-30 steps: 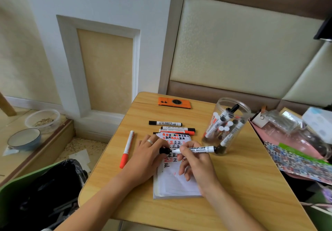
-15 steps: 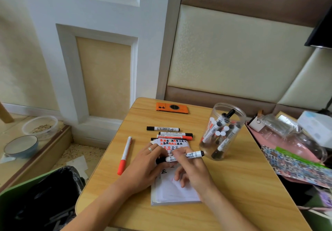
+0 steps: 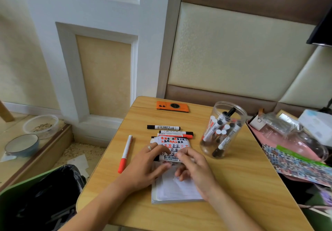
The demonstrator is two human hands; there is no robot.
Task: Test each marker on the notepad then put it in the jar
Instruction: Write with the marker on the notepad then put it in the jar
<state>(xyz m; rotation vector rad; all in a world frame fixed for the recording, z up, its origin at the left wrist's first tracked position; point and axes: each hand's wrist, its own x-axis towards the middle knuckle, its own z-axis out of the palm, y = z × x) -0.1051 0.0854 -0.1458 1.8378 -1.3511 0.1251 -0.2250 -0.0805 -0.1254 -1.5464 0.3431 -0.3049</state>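
We've got the whiteboard marker lying crosswise over the notepad, left hand and right hand both pinching it, black end leftward.

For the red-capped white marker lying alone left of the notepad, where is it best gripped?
Pinch the red-capped white marker at mid-barrel from above, probably with the left hand, which is nearer. It lies flat on the wooden table, apart from everything, with both long sides free.
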